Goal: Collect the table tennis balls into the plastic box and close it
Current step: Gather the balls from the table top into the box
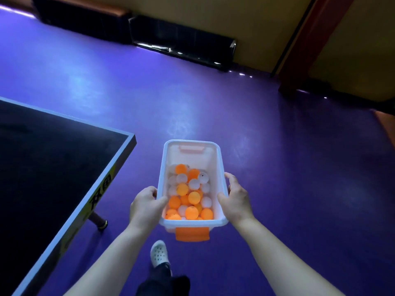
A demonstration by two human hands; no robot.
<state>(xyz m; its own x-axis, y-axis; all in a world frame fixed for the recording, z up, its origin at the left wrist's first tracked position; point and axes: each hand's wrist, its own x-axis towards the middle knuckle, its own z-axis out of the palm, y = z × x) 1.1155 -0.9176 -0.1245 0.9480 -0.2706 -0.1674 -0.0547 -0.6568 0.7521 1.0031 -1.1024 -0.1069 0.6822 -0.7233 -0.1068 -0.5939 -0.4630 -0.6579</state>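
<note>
currently held: plastic box (192, 159), white and translucent, open at the top, carried in the air over the purple floor (277, 167), just off the near right corner of the table tennis table (53, 157).

contents: table tennis balls (193, 197), orange and white mixed, heaped against the box's near end wall and running past its middle.

fittings: orange latch (192, 233) hanging down outside the near end wall. a paler orange shape at the far end rim is probably a second latch, seen through the plastic.

left hand (145, 207): grips the left long rim toward the near corner, thumb hooked over the rim to the inside, fingers curled round the outer wall.

right hand (237, 199): grips the right long rim opposite, thumb over the rim, fingers wrapped along the outside.

below: white perforated shoe (159, 253) and a dark trouser leg on the floor, under the box's near end.

surroundings: table leg (98, 220) under the table's corner; black barriers (181, 39) along the far wall.
</note>
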